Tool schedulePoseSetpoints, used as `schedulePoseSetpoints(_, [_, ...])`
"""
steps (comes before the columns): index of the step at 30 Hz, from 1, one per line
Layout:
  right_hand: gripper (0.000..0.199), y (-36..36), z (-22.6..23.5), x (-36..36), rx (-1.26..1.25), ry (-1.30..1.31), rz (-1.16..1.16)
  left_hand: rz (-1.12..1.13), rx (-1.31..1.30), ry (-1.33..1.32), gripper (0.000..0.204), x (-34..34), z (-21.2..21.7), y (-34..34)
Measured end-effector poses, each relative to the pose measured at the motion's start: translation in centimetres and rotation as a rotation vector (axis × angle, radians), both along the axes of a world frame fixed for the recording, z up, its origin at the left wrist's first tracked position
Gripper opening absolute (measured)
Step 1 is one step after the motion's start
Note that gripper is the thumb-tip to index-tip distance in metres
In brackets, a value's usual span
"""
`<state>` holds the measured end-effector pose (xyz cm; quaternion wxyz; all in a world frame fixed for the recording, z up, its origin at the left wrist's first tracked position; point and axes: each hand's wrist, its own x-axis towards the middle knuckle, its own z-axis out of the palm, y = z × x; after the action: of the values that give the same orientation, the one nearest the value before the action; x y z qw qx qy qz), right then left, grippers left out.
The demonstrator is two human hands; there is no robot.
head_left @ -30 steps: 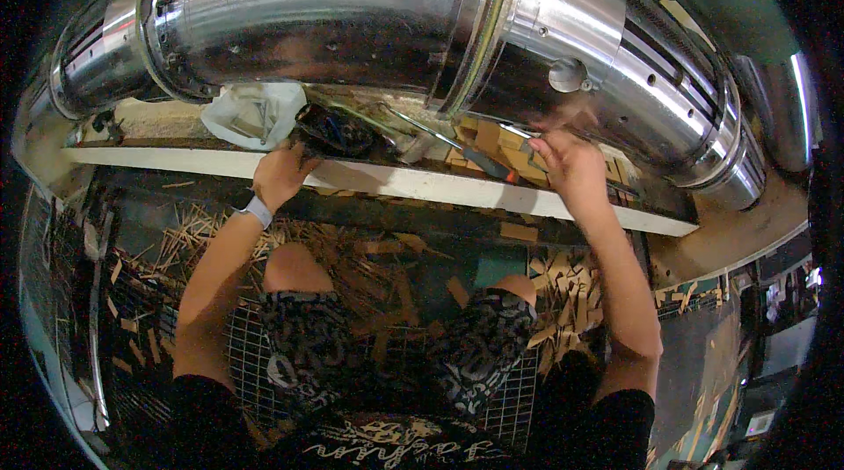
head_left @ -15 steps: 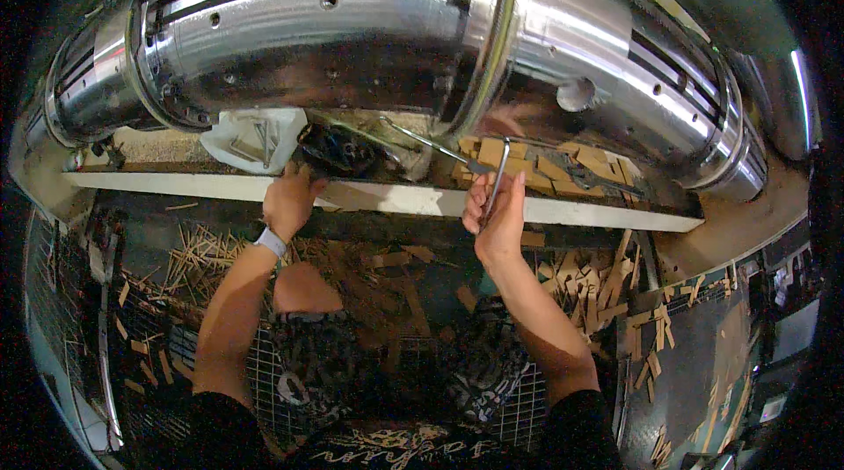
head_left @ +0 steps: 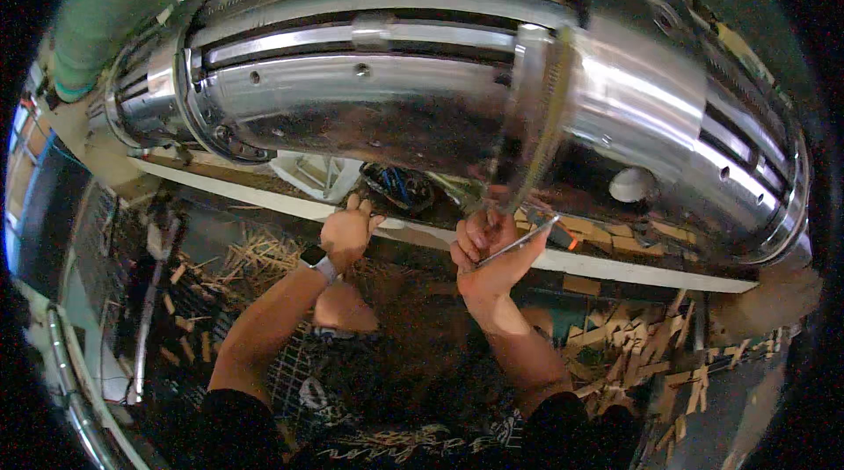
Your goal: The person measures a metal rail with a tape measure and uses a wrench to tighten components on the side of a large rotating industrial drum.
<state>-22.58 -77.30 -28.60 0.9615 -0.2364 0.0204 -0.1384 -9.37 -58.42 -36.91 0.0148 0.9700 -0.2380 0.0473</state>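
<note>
My left hand (head_left: pixel 347 230) rests on the white beam (head_left: pixel 422 233) with its fingers apart and nothing in them. Behind it sit a white plastic bag (head_left: pixel 294 169) with metal rods inside and a dark bag (head_left: pixel 400 189) with blue things in it. My right hand (head_left: pixel 492 257) is closed around a thin silver hex key (head_left: pixel 530 238), its shaft slanting up to the right across the palm. That hand is in front of the beam, below the big shiny metal cylinder (head_left: pixel 396 105). My fingers hide part of the key.
The cylinder carries slots, holes and a yellowish ring (head_left: pixel 549 101). Under it, cardboard pieces (head_left: pixel 615 237) lie beside an orange-tipped object (head_left: pixel 573 242). Wood strips (head_left: pixel 264 250) and cardboard scraps (head_left: pixel 629 338) litter the floor below. At the upper left hangs a large green tube (head_left: pixel 97 26).
The whole view has shifted, so the cylinder appears further right and lower. My right hand has moved left and turned, tilting the hex key from nearly upright to slanting. My left hand stays on the beam.
</note>
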Motion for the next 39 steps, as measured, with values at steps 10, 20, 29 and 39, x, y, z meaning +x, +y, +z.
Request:
schedulePoseSetpoints(10, [0.033,0.2,-2.1,-2.7,-0.199,-0.091,-0.407,0.026,0.090,0.007,0.042,0.6,0.8,0.0])
schedulePoseSetpoints(20, [0.037,-10.2,-1.0,-7.8,-1.149,0.194,-0.289,-0.025,-0.030,-0.085,0.039,-0.3,0.1,0.4])
schedulePoseSetpoints(29, [0.038,-11.4,1.4,-7.4,-1.445,0.288,-0.283,-0.082,-0.150,-0.173,0.038,-0.2,-0.4,0.6])
schedulePoseSetpoints(39, [0.038,-9.6,0.5,-6.5,-0.871,0.210,-0.028,-0.146,-0.172,-0.227,0.038,0.4,-0.9,1.1])
